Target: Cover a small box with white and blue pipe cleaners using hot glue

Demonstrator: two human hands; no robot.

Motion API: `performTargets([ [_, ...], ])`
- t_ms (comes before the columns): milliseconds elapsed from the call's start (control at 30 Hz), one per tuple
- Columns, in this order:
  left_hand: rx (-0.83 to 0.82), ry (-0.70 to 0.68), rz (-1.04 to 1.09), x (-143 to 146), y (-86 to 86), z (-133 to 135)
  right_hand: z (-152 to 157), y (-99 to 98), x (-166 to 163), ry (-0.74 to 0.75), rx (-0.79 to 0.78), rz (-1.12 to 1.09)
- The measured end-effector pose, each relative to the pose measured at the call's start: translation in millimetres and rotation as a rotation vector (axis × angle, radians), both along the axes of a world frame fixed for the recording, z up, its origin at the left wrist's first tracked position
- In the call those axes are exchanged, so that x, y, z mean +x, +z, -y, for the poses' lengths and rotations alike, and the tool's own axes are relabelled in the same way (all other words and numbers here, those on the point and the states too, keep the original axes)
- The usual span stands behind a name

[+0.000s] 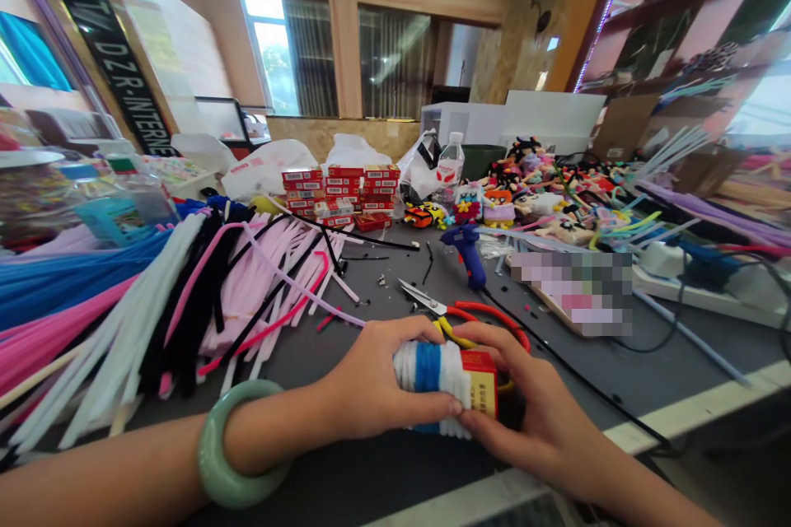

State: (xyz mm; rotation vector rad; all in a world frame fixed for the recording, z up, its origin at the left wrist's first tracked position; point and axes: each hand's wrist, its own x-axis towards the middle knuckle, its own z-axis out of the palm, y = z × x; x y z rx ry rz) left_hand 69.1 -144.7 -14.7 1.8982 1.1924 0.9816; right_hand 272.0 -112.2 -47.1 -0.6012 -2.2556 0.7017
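A small red and yellow box (485, 379) sits between my hands above the near edge of the table. White and blue pipe cleaners (428, 366) are wound around its left part, leaving the right end bare. My left hand (376, 379), below a green bangle, grips the wound part with the thumb in front. From the other side, my right hand (525, 403) closes its fingers around the bare end. Just behind the box lie scissors (426, 298) with blades apart and orange-red and yellow handles, partly hidden by my hands.
Bundles of pipe cleaners (124, 329) cover the table's left side. Stacked red boxes (346, 193) stand at the back. A blue glue gun (466, 254) trails a black cord (556, 354) to the right. Finished dolls (537, 198), a bottle (451, 163) and a power strip (710, 288) lie beyond.
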Motion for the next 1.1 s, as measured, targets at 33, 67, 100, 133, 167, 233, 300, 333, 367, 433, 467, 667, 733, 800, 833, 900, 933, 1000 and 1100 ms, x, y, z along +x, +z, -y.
performTargets([
  [33,-0.004,0.002,0.006,0.2,0.3,0.3,0.0,0.8,-0.3,0.004,-0.005,-0.011],
  [67,0.000,0.007,0.015,0.3,0.2,0.6,0.1,1.9,-0.7,0.009,-0.010,-0.029],
  [100,0.008,0.014,0.021,0.3,-0.2,0.8,0.2,3.1,-1.3,0.014,-0.016,-0.047],
  [133,0.016,0.023,0.026,0.1,-0.9,0.9,0.2,4.3,-1.8,0.018,-0.021,-0.060],
  [167,0.024,0.033,0.025,-0.3,-1.8,0.7,0.3,5.2,-2.3,0.021,-0.023,-0.063],
  [233,0.046,0.053,0.014,-1.3,-3.8,0.1,0.1,6.0,-2.6,0.017,-0.031,-0.047],
  [300,0.083,0.067,-0.011,-2.1,-5.4,-0.3,-0.4,5.4,-2.0,0.012,-0.053,-0.028],
  [333,0.109,0.070,-0.023,-2.3,-5.7,-0.1,-0.8,4.8,-1.4,0.016,-0.065,-0.025],
  [367,0.134,0.070,-0.033,-2.2,-5.8,0.4,-1.1,4.2,-0.6,0.021,-0.071,-0.026],
  [433,0.169,0.055,-0.037,-1.5,-5.5,2.1,-2.0,3.6,0.7,0.037,-0.059,-0.030],
  [467,0.180,0.041,-0.035,-1.0,-5.2,3.0,-2.4,3.9,1.0,0.045,-0.041,-0.029],
  [667,0.274,0.083,-0.093,1.3,-5.0,5.8,-2.8,11.5,-0.7,0.112,0.090,0.034],
  [733,0.301,0.087,-0.107,1.2,-5.6,5.5,-2.4,12.9,-1.2,0.134,0.132,0.047],
  [800,0.337,0.078,-0.107,0.9,-6.2,5.0,-2.3,12.2,-1.0,0.137,0.177,0.048],
  [833,0.355,0.077,-0.109,0.7,-6.4,4.8,-2.4,11.4,-0.7,0.136,0.200,0.049],
  [900,0.378,0.077,-0.117,0.7,-6.4,4.5,-2.6,9.2,-0.2,0.139,0.244,0.055],
  [933,0.384,0.077,-0.120,0.7,-6.1,4.5,-2.7,8.1,-0.1,0.140,0.261,0.059],
  [1000,0.389,0.077,-0.125,1.1,-4.9,5.0,-2.9,6.4,-0.2,0.127,0.285,0.071],
  [1100,0.386,0.086,-0.131,2.0,-2.2,6.2,-2.9,5.1,-0.6,0.112,0.311,0.074],
])
